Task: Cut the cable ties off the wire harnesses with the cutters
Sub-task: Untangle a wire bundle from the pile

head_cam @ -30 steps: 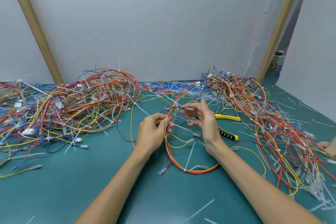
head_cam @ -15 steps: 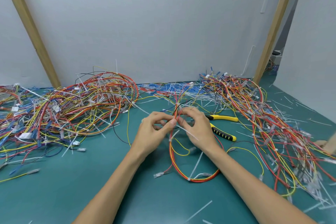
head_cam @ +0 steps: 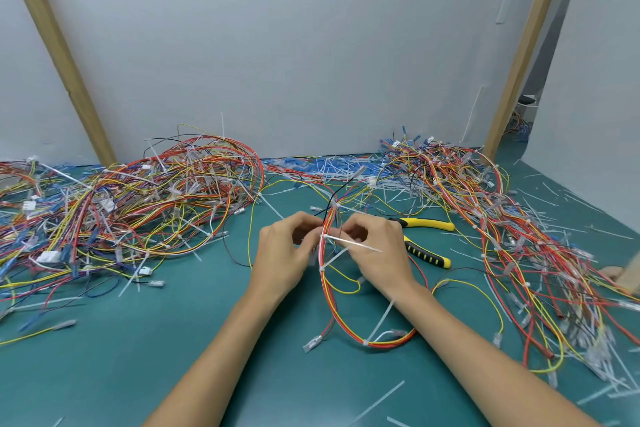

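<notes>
Presently the wire harness (head_cam: 388, 343), a loop of red, orange and yellow leads, lies just left of the cutters (head_cam: 427, 256). Its upper part is raised between both hands and its lower curve rests on the green mat (head_cam: 173, 374). A white cable tie (head_cam: 346, 241) binds the bundle at the raised point, and its free tail points toward the cutters. More ties show further down the loop.

Left hand (head_cam: 287, 253): fingers curled, pinching the bundle at the tie head. Right hand (head_cam: 377, 253): fingers curled onto the bundle just beside it, on the cutters' side. Which strands the right fingertips hold cannot be told. Neither hand holds the cutters, which lie flat on the mat just beyond the right hand, handles spread.

Handling judgement: the harness looks light and limp and will sag wherever it is unsupported. The thin insulation could be nicked by a blade. The tie is stiff, narrow plastic. Best hold is on the bundle close beside the tie, leaving the strap exposed for the blades.

A large heap of harnesses (head_cam: 156, 198) lies well left of the cutters. A second heap (head_cam: 485, 211) lies to their right. Loose white tie offcuts (head_cam: 377, 402) litter the mat nearer the person than the cutters.
</notes>
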The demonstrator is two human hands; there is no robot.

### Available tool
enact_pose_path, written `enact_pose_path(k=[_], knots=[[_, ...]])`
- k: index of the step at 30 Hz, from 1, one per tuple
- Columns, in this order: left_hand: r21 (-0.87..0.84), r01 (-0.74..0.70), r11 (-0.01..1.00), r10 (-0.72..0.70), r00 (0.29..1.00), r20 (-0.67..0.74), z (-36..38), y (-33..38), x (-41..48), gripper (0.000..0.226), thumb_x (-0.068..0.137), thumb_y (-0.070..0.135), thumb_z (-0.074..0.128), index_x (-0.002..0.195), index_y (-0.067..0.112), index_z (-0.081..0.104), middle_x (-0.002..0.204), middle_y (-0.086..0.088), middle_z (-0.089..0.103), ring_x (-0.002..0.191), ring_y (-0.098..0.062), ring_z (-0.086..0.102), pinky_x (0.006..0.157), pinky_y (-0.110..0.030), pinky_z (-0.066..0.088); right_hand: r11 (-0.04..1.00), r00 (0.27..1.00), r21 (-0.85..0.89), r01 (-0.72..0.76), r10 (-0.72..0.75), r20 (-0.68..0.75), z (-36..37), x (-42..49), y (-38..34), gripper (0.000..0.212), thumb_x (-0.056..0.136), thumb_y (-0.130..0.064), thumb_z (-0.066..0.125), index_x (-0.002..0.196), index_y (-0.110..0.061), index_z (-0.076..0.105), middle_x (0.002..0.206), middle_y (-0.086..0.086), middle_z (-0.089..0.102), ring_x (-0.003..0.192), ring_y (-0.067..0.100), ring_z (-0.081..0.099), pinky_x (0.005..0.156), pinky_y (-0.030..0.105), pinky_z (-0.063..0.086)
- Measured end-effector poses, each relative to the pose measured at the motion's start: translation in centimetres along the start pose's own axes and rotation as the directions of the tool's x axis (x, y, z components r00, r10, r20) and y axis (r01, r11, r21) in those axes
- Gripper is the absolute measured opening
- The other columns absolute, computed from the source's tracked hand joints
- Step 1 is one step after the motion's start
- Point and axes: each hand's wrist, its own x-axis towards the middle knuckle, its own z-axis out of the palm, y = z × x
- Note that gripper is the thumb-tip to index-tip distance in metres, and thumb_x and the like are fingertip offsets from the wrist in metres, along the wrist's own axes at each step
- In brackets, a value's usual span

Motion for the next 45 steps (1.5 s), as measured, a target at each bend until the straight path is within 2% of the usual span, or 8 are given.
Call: enact_pose_path(k=[4,8,11,15,21,26,34,45], knots=[[0.117,-0.012,0.993,0.013,1.000,-0.007,0.1,0.1,0.0,0.008,0.089,0.016,0.069,0.092,0.021,0.073,0.079,0.018,0.071,0.075,0.004,0.065,0.075,-0.021,0.052,0.990,0.999,-0.138,0.013,-0.007,0.042,0.4,-0.2,-0.3,0.031,0.085,-0.048,0.073,0.068,-0.026,0.060,0.059,-0.010,0.060,0.061,0.008,0.059,0.062,0.027,0.046],[0.158,0.020,0.987,-0.030,0.998,0.057,-0.3,0.0,0.4,0.008,0.089,0.015,0.068,0.095,0.018,0.072,0.078,0.014,0.069,0.075,-0.002,0.064,0.076,-0.026,0.053,0.965,0.985,-0.241,0.104,-0.066,0.161,1.1,-0.6,-0.6,0.023,0.092,-0.026,0.060,0.073,-0.024,0.046,0.068,0.003,0.062,0.071,0.034,0.058,0.062,0.044,0.046],[0.128,0.048,0.991,-0.063,0.991,0.116,-1.0,-0.3,0.6,0.011,0.093,0.014,0.064,0.097,0.014,0.074,0.078,0.014,0.070,0.073,0.004,0.064,0.070,-0.010,0.046,0.962,0.973,-0.233,0.143,-0.094,0.209,0.9,-0.6,-0.5,0.019,0.095,-0.025,0.058,0.079,-0.024,0.048,0.068,-0.003,0.056,0.072,0.032,0.057,0.062,0.042,0.043],[-0.014,0.163,0.987,-0.158,0.972,0.176,-1.4,-0.4,0.8,0.007,0.093,0.015,0.067,0.097,0.011,0.072,0.086,0.001,0.076,0.081,-0.012,0.072,0.079,-0.027,0.056,0.973,0.984,-0.216,0.083,-0.046,0.171,0.5,-0.4,-0.2,0.015,0.095,-0.033,0.062,0.083,-0.026,0.058,0.064,-0.008,0.053,0.071,0.025,0.056,0.060,0.038,0.042],[-0.162,0.247,0.955,-0.219,0.960,0.175,-1.1,-0.3,0.6,0.014,0.083,0.010,0.080,0.090,0.008,0.069,0.086,-0.007,0.073,0.076,-0.018,0.069,0.077,-0.030,0.056,0.966,0.989,-0.243,0.089,-0.056,0.139,0.4,-0.3,-0.3,0.021,0.094,-0.042,0.061,0.084,-0.024,0.060,0.075,-0.007,0.063,0.079,0.021,0.059,0.062,0.035,0.043],[-0.335,0.274,0.902,-0.211,0.954,0.213,-1.3,0.1,0.5,0.016,0.080,0.005,0.081,0.084,0.009,0.065,0.081,-0.007,0.066,0.073,-0.014,0.060,0.076,-0.027,0.051,0.981,0.989,-0.172,0.095,-0.073,0.126,0.2,-0.2,-0.3,0.015,0.091,-0.037,0.066,0.081,-0.028,0.062,0.077,-0.009,0.064,0.082,0.017,0.057,0.068,0.039,0.046],[-0.524,0.452,0.722,-0.374,0.892,0.255,-1.1,0.5,0.5,0.011,0.083,-0.006,0.072,0.089,0.001,0.067,0.081,-0.021,0.068,0.080,-0.029,0.056,0.080,-0.045,0.040,0.994,0.993,-0.085,0.074,-0.065,0.103,0.3,0.2,0.5,0.014,0.089,-0.023,0.073,0.077,-0.027,0.067,0.074,-0.018,0.065,0.079,0.010,0.052,0.072,0.038,0.047],[-0.384,0.441,0.811,-0.322,0.885,0.337,-0.4,0.4,0.5,0.012,0.089,0.008,0.071,0.083,0.001,0.064,0.062,-0.001,0.057,0.049,-0.004,0.047,0.047,-0.010,0.037,0.985,0.996,-0.167,0.034,-0.020,0.083,0.6,0.0,0.0,0.009,0.085,-0.029,0.074,0.078,-0.024,0.072,0.080,-0.012,0.070,0.087,0.018,0.055,0.073,0.036,0.045]])
